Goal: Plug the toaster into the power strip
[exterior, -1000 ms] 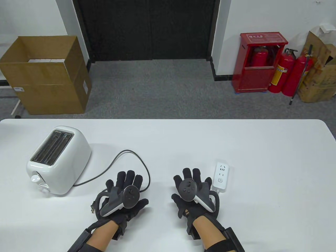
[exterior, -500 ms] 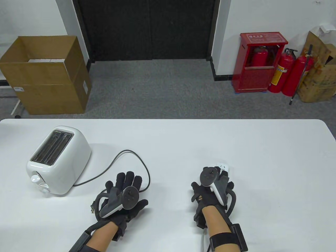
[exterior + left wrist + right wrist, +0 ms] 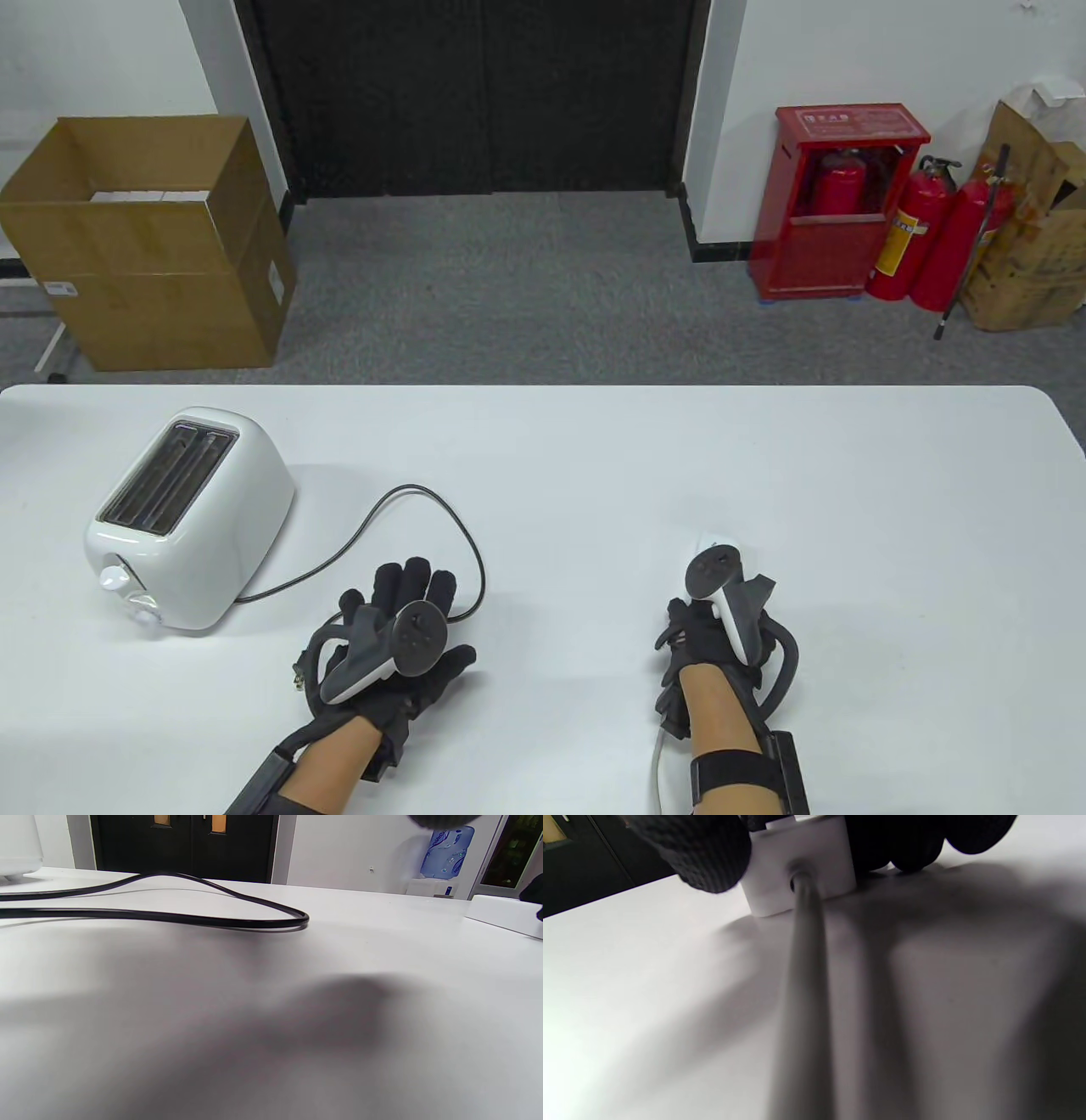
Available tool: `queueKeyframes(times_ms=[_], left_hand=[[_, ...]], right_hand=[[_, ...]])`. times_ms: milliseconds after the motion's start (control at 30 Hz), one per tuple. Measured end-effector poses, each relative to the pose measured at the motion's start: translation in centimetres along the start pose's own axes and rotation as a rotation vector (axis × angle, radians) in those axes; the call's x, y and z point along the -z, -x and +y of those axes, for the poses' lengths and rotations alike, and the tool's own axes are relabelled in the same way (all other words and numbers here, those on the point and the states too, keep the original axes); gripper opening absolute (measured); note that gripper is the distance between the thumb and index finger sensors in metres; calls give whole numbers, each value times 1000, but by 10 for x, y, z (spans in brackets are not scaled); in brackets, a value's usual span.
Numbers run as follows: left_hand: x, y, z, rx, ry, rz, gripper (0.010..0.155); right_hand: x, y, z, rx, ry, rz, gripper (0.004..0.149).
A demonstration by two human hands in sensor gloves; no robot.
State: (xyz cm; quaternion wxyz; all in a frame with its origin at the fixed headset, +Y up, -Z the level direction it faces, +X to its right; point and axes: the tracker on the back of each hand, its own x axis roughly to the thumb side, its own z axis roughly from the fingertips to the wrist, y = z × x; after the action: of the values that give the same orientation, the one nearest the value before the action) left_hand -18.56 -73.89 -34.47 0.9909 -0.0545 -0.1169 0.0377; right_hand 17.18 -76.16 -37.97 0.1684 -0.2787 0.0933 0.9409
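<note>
Right hand on the power strip, toaster plug lying loose

We see our right hand (image 3: 708,632) gripping the white rectangular power strip (image 3: 797,866), right of the glossy white two-slot toaster (image 3: 188,519); our left hand (image 3: 399,632) lies flat with fingers spread over the toaster's black cord (image 3: 424,518), covering part of it, the black plug (image 3: 299,675) beside that wrist on the white table (image 3: 594,458).
</note>
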Motion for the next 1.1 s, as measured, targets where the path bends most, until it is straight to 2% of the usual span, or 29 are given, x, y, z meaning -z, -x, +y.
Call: queueKeyframes(times_ms=[100,233,300,400,467,667,767,1100], left_hand=[[-1,1,0,-5,1,8,88],[0,1,-1,1,6,12,88],[0,2,-1,6,7,15,88],[0,4,-1,4,5,23,88],[0,6,1,-4,1,31,88],[0,8,1,-4,1,41,88],[0,8,2,0,1,43,87],[0,13,2,-9,5,58,87]], right_hand=[[0,-2,-1,-9,-15,4,66],[-3,-6,0,-8,30,-11,61],[-6,-10,0,51,56,-81,62],[-14,-19,-1,115,34,-223,66],[-24,-31,1,124,10,-381,66],[-60,-69,13,91,-27,-616,65],[-75,-85,27,40,-111,-725,65],[-91,-101,52,-147,-212,-822,62]])
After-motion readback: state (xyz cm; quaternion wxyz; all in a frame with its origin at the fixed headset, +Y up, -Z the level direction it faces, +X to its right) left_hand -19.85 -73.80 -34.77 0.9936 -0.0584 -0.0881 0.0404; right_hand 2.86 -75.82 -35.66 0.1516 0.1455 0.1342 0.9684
